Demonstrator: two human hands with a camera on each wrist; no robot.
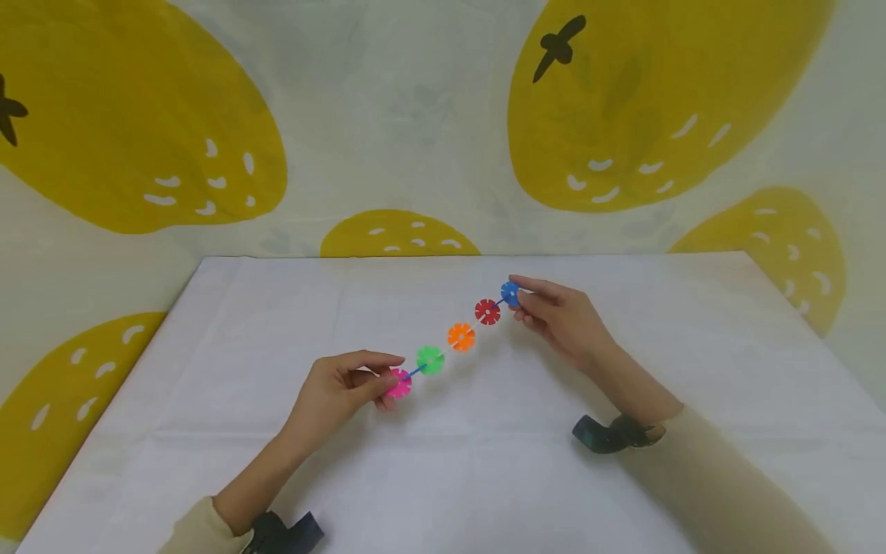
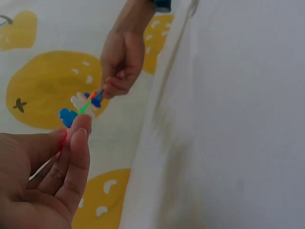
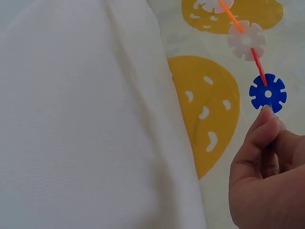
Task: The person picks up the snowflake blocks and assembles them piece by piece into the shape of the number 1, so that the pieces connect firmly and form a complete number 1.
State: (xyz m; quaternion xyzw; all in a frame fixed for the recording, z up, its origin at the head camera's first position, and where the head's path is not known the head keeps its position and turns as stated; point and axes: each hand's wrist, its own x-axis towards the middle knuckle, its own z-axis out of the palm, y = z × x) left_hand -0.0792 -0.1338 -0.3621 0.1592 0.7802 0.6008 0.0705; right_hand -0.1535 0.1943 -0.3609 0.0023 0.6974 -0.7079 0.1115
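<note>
A chain of interlocking plastic snowflake discs stretches slantwise between my two hands, its lower end at the left. My left hand (image 1: 349,381) pinches the pink disc (image 1: 400,384) between thumb and fingers. The green disc (image 1: 431,360), orange disc (image 1: 461,337) and red disc (image 1: 487,312) follow face-on, joined by blue and white discs set crosswise. At the upper end, my right hand (image 1: 557,312) pinches a lighter blue disc (image 1: 510,293). In the right wrist view, a dark blue disc (image 3: 268,93) faces the camera just beyond the fingertips, slotted to the edge-on red one.
A white cloth (image 1: 443,485) with creases covers the table under both hands. Behind the table's far edge hangs a pale curtain (image 1: 394,115) printed with large yellow fruit. Dark bands (image 1: 616,433) sit at both wrists, over beige sleeves.
</note>
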